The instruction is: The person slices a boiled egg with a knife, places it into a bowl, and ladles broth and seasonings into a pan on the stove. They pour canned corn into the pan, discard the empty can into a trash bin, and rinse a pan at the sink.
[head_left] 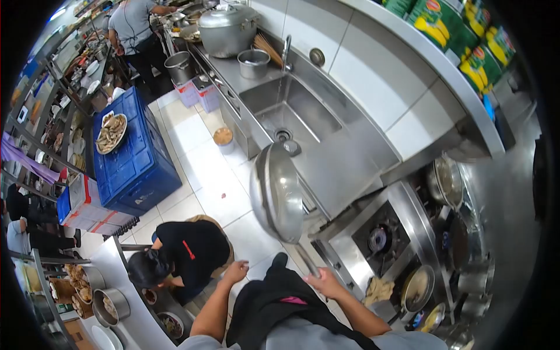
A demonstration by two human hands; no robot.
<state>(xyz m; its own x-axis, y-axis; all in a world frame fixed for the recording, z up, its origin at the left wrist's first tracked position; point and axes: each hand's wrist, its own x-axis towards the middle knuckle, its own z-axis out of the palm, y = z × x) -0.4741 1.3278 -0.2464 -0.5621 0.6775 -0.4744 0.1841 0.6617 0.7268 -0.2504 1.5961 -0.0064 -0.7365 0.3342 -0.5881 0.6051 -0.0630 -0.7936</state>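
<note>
My right hand (325, 282) is closed round the handle of a large metal wok (280, 192), which is tilted on its side beside the sink (291, 111). The wok's handle runs down to my hand. Near my body on the left, my left hand (236, 272) is held apart from the wok; its fingers look curled, and too small to tell whether they hold anything. Water runs from the faucet (286, 52) into the sink.
A person in black (192, 251) crouches at my left. A stove (379, 236) with pans stands at the right. Beyond the crouching person is a blue container (131, 163) with a plate of food (111, 134). A bucket (223, 137) stands on the floor near the sink.
</note>
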